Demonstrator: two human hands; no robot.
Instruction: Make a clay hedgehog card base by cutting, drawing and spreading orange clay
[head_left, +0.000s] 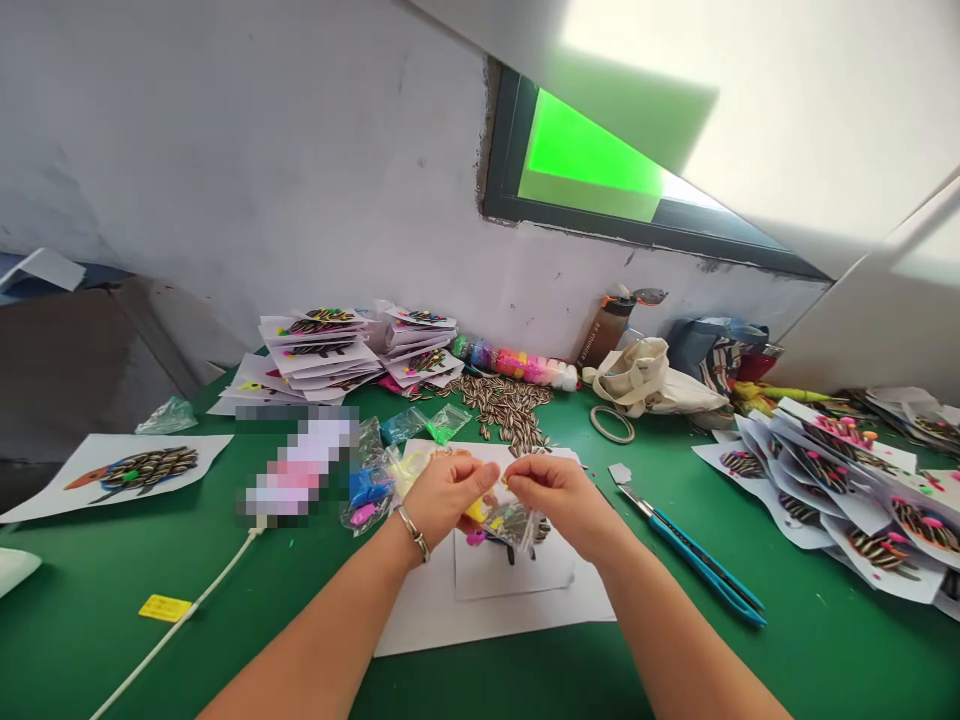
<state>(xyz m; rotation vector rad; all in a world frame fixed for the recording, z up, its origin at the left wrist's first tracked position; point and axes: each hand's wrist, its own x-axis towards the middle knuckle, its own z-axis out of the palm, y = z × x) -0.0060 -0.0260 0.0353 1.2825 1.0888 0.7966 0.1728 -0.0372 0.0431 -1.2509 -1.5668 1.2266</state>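
Observation:
My left hand (447, 493) and my right hand (564, 497) meet over a white sheet (450, 610) on the green table (225, 620). Both pinch the top of a small clear plastic bag (511, 522) that holds yellow bits and seeds. A silver bracelet is on my left wrist. Under the bag lies a smaller white card (495, 575) with a dark seed picture, mostly hidden by the hands. A pile of striped sunflower seeds (506, 408) lies just beyond the sheet.
Blue-handled scissors (701, 562) lie right of my right hand. Stacks of finished seed pictures sit at the back (330, 350) and right (840, 480). Small bags of coloured bits (375, 470), a tape roll (612, 423), a cloth bag (649, 380), a white cable (195, 610) and a yellow note (165, 607) are around.

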